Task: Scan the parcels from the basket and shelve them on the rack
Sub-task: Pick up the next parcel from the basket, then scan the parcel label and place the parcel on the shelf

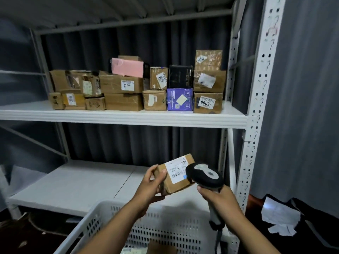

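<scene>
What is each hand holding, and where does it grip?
The left hand grips a small parcel by its left end; the right hand grips the scanner by its handle.

The rack (256,110) is white-painted metal, its punched upright scuffed; the shelf (128,118) looks smooth and matt. The boxes (122,83) on it are rough brown cardboard, creased, with shiny tape and paper stickers. One black box (179,76) has a glossy wrap; a purple box (178,99) is smooth printed card. The parcel (174,184) is plain cardboard with a white paper label (176,169). The scanner (207,177) is matt black plastic with a glossier grey top. The basket (102,213) is white slotted plastic. The curtain (302,88) behind is dull grey cloth.
</scene>
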`<state>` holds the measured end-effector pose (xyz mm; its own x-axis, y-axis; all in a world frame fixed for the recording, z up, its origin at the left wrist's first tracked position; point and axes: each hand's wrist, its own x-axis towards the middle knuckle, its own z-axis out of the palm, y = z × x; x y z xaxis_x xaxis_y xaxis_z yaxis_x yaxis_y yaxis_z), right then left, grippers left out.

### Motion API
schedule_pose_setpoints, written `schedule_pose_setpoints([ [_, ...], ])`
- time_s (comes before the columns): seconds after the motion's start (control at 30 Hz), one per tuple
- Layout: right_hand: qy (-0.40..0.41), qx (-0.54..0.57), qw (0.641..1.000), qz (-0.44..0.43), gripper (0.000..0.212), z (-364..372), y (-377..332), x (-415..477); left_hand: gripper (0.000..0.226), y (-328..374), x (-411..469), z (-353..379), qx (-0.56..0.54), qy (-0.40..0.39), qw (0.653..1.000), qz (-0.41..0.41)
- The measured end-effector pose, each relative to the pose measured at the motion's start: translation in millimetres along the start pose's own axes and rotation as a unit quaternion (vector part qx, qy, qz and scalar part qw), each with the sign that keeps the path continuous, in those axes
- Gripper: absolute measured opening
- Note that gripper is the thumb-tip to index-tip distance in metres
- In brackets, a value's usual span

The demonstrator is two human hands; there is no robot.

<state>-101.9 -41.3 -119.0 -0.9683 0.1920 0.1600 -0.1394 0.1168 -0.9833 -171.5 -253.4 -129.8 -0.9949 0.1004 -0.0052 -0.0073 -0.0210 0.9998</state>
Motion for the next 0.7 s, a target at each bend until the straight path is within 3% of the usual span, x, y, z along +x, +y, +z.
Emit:
schedule_pose_setpoints([
  [0.33,0.103,0.102,0.986,-0.076,0.016,-11,-96,-8,0.042,106,-21,21,0.001,-0.047,0.990,0.136],
  [0.57,0.113,0.149,0.978,-0.093,0.019,-38,-175,16,0.077,203,-15,45,0.126,-0.071,0.953,0.266],
  [0.7,0.108,0.118,0.982,-0.098,0.017,-57,-219,46,0.072,251,2,52,0.138,-0.054,0.936,0.320],
])
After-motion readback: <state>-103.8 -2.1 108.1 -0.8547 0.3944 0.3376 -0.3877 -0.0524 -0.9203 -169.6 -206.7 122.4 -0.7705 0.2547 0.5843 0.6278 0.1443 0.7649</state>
